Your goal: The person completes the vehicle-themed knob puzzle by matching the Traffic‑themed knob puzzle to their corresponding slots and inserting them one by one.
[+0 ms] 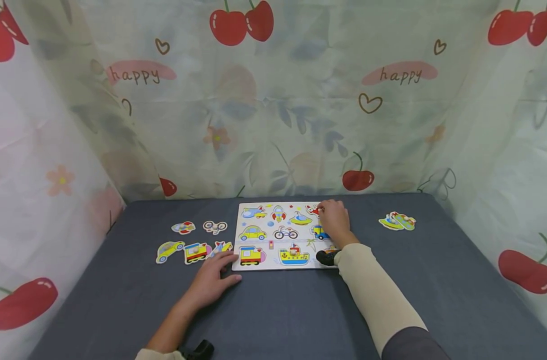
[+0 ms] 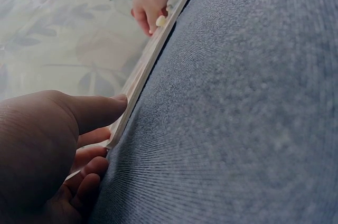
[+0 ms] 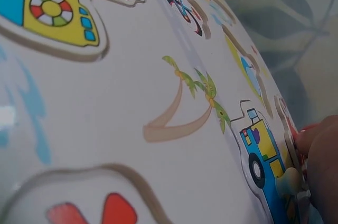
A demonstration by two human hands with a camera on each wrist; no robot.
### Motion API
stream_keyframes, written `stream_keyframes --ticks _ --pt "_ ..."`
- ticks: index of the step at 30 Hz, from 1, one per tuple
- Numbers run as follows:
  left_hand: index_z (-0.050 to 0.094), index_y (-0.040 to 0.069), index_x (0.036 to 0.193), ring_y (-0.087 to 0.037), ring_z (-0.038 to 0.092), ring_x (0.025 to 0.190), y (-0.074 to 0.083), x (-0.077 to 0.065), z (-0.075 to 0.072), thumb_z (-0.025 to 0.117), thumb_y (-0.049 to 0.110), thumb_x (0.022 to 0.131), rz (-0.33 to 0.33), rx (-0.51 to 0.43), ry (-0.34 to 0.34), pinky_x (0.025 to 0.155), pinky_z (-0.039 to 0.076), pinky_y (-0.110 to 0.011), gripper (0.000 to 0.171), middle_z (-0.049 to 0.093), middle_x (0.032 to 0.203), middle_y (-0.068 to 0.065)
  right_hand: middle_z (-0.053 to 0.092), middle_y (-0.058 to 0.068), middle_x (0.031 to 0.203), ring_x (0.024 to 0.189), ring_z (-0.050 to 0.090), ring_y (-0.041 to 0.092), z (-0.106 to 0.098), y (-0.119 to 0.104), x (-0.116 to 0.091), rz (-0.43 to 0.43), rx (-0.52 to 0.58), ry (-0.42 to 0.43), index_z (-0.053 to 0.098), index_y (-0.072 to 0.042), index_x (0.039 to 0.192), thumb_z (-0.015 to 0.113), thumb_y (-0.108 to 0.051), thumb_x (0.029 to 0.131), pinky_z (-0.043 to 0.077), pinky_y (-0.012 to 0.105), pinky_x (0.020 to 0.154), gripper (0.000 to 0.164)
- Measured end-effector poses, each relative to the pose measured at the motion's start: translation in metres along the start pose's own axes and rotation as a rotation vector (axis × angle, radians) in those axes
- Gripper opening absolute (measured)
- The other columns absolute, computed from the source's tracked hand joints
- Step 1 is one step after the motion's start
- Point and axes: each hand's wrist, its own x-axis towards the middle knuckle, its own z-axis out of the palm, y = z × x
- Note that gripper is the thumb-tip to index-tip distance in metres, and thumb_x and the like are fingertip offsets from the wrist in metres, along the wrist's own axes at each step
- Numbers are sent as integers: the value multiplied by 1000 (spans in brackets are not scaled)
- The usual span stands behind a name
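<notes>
A white wooden peg-puzzle board (image 1: 273, 249) with vehicle pictures lies on the table. My right hand (image 1: 335, 220) reaches over its far right corner, fingertips pinching a red puzzle piece (image 1: 312, 211) at the slot there. In the right wrist view, the blue and yellow truck piece (image 3: 266, 163) with its knob sits beside those fingers. The ship piece (image 1: 294, 256) lies in the board's near row. At the near left corner, my left hand (image 1: 212, 280) rests with thumb extended along the front edge (image 2: 138, 84) and fingers by the left side.
Left of the board lie loose pieces: a rocket (image 1: 183, 228), a bicycle (image 1: 215, 227), a car (image 1: 170, 251), a train (image 1: 197, 253) and a plane (image 1: 220, 248) close by my left fingers. Two overlapping pieces (image 1: 397, 221) lie at the right. A printed curtain (image 1: 273, 140) surrounds the table.
</notes>
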Motion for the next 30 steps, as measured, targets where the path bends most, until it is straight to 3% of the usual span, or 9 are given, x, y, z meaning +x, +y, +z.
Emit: stream_keyframes --ticks 9,30 --pt "64 13 128 -20 55 99 1 -1 0 77 26 84 -9 -4 0 87 44 -43 48 55 135 -5 62 11 117 106 48 30 0 -1 3 20 -17 -39 69 -9 115 57 -17 98 40 46 91 22" --pt "65 12 127 -22 55 105 3 -1 -1 77 24 84 -14 -6 7 91 43 -44 47 55 135 -7 60 13 118 108 47 30 -2 0 1 18 32 -31 67 -8 117 63 -17 94 39 46 93 25"
